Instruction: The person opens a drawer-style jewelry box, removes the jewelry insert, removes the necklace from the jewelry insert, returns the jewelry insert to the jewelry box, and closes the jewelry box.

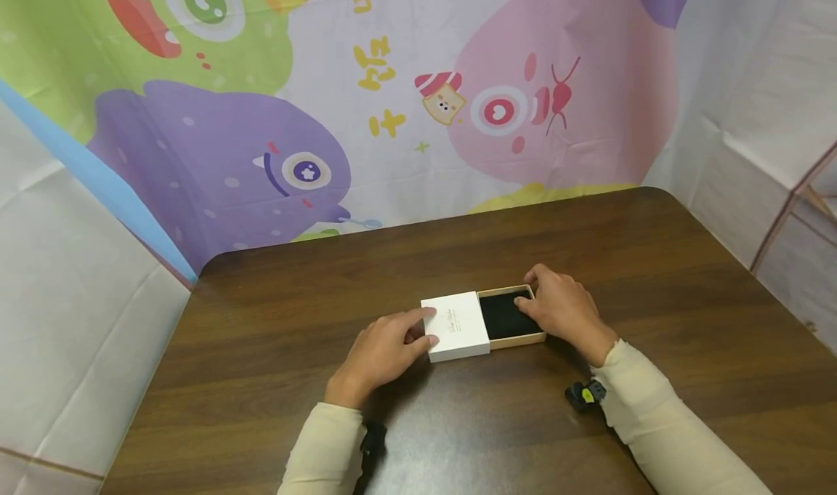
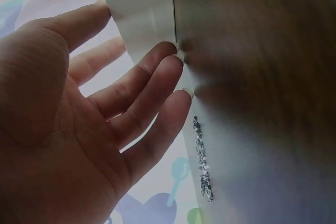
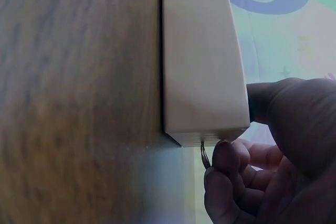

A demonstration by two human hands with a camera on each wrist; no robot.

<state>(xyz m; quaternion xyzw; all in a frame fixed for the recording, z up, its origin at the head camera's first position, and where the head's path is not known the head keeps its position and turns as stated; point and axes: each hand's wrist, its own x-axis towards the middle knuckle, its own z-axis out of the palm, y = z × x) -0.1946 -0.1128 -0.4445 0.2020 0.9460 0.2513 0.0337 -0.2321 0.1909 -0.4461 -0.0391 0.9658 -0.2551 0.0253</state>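
Observation:
A white box sleeve (image 1: 455,335) with small gold lettering lies on the table, its drawer (image 1: 516,341) pulled partway out to the right. Inside the tan-walled drawer is a black pad (image 1: 502,316). My left hand (image 1: 381,351) grips the sleeve's left end, thumb and forefinger at its two corners; in the left wrist view the other fingers curve by the table. My right hand (image 1: 565,306) pinches the drawer's right end, thumb over the black pad and fingers outside. A thin pull tab (image 3: 205,156) sticks out by those fingertips in the right wrist view.
The brown wooden table (image 1: 261,386) carries the box. Behind it hangs a cloth with cartoon monsters (image 1: 405,175), and pale cloth panels (image 1: 752,102) stand at both sides. A black wrist device (image 1: 584,395) is by the right sleeve cuff.

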